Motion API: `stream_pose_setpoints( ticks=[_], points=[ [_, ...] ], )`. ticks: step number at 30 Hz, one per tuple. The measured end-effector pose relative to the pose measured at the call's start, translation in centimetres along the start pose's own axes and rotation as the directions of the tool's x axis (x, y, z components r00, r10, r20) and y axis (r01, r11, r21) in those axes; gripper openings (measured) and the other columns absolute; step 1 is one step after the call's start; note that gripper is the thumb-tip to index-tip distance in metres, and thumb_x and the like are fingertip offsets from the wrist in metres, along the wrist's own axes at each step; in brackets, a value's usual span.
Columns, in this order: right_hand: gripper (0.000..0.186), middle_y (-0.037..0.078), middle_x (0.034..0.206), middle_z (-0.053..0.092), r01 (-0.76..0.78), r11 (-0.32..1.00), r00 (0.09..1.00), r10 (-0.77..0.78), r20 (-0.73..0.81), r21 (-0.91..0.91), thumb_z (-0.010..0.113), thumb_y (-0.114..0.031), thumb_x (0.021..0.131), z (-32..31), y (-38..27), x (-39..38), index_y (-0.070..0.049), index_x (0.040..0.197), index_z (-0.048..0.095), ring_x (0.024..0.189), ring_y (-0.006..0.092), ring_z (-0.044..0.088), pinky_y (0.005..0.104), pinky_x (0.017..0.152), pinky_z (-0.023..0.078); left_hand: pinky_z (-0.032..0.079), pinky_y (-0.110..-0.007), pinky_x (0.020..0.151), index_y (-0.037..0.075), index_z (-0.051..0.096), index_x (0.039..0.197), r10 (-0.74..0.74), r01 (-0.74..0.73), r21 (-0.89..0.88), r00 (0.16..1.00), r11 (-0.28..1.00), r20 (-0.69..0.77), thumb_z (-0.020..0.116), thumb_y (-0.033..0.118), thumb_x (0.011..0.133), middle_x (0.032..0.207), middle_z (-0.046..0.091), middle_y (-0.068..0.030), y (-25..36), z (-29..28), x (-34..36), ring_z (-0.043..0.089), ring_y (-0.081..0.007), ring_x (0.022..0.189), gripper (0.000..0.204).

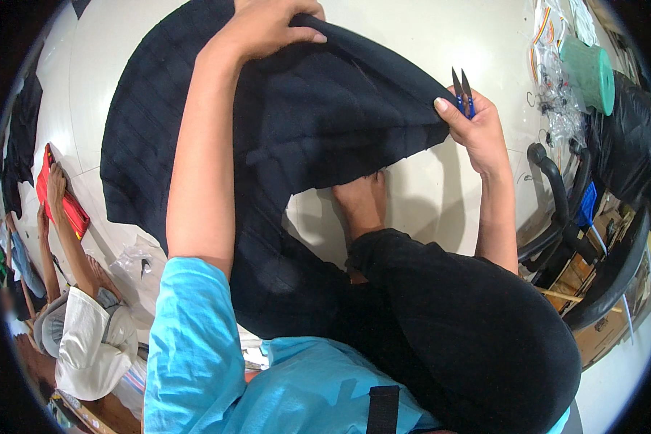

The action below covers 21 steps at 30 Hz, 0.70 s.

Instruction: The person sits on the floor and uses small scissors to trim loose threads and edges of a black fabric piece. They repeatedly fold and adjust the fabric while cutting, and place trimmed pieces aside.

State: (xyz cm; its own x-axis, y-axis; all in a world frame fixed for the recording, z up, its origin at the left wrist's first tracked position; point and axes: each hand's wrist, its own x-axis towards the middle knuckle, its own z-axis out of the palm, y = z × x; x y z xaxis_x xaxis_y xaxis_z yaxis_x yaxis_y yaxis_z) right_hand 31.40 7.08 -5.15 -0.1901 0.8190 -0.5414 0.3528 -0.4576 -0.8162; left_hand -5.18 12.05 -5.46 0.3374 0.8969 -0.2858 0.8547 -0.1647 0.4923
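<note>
A large piece of dark navy pleated cloth (296, 108) hangs stretched between my hands and drapes down over my lap. At the top, my left hand (267, 27) is closed on its upper edge, thumb lying along the fabric; some of its fingers are cut off by the picture's edge. My right hand (479, 130) pinches the cloth's right corner between thumb and fingers. Tucked in that same hand is a pair of blue-handled thread snips (464, 94), dark blades pointing up and apart. My bare foot (362, 202) shows on the floor below the cloth.
On the left, another person (87, 340) in a white top handles a red folded cloth (64, 192). To the right stand a green plastic stool (588, 76), clear plastic bags with hangers (557, 108), a black chair armrest (557, 192), a black bag (633, 137) and cardboard (600, 336).
</note>
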Motion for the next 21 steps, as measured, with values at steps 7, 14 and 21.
stream_pose_setpoints(
  ticks=[7,14,21],
  points=[
    [0.031,-0.007,0.075,0.059,-0.071,0.985,0.997,0.073,0.004,-0.156,0.087,-0.027,0.094,-1.0,-0.1,0.8,-0.003,0.107,0.072,0.065,0.0024,0.048,0.0217,0.057,0.036,-0.005,-0.078,0.124,0.009,0.077,0.102,0.184,-0.235,-0.110,0.920,0.966,-0.345,0.079,0.036,0.094,0.138,0.071,-0.0135,-0.3,0.0,-0.8,0.048,-0.0343,0.149,0.028],
    [0.046,0.003,0.099,0.074,0.358,0.872,0.912,-0.403,-0.074,-0.333,0.088,-0.026,0.091,3.5,-2.9,2.6,0.002,0.124,0.072,0.085,0.0090,0.063,0.0250,0.079,0.052,0.052,-0.040,0.071,-0.006,0.072,0.110,0.233,-0.213,-0.445,0.972,0.870,-0.010,0.075,0.032,0.097,0.085,0.072,-0.0219,2.8,0.1,0.8,0.064,-0.0274,0.074,0.041],
    [0.043,0.000,0.095,0.073,0.444,0.878,0.889,-0.405,0.215,-0.181,0.088,-0.027,0.092,6.1,-4.6,6.1,0.001,0.121,0.074,0.082,0.0077,0.060,0.0247,0.077,0.051,0.051,-0.038,0.070,-0.004,0.075,0.103,0.284,-0.237,-0.465,0.958,0.853,0.034,0.080,0.028,0.093,0.079,0.071,-0.0183,2.7,-1.6,0.5,0.061,-0.0224,0.070,0.035]
  ],
)
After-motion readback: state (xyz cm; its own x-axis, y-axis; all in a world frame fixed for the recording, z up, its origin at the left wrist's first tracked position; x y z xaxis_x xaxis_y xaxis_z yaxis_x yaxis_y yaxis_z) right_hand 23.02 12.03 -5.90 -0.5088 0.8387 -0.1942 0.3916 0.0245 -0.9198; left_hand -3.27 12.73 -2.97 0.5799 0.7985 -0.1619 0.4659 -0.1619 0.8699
